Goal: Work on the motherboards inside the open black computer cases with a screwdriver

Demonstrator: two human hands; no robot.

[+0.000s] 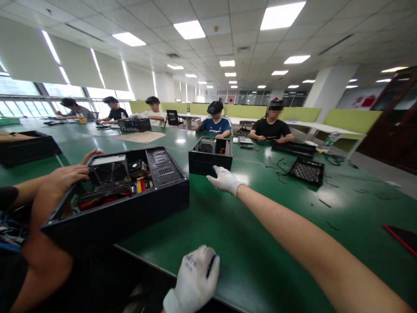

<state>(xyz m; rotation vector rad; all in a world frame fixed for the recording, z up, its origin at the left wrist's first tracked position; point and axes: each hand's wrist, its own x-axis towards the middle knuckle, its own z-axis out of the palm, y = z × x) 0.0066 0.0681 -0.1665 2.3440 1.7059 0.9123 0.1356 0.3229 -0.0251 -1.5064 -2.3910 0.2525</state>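
Observation:
My right hand [224, 180] wears a white glove and reaches forward over the table, its thumb and fingers apart. Its fingertips overlap the lower front of a small open black computer case [208, 163]; whether they touch it I cannot tell. At the near table edge is my left hand [194, 274], also in a white glove, with its fingers curled. Something dark shows between thumb and fingers, too hidden to name. Left of my hands stands a larger open computer case [156, 200], tilted in view, with a power supply [109, 170] and coloured cables inside.
Another person's bare hands [67, 176] rest on the larger case. Across the green table [260, 226] several people sit at work. To the right lie a black metal part [306, 171], loose cables [339, 161] and a red-edged dark object [402, 239]. Another black case [31, 148] stands far left.

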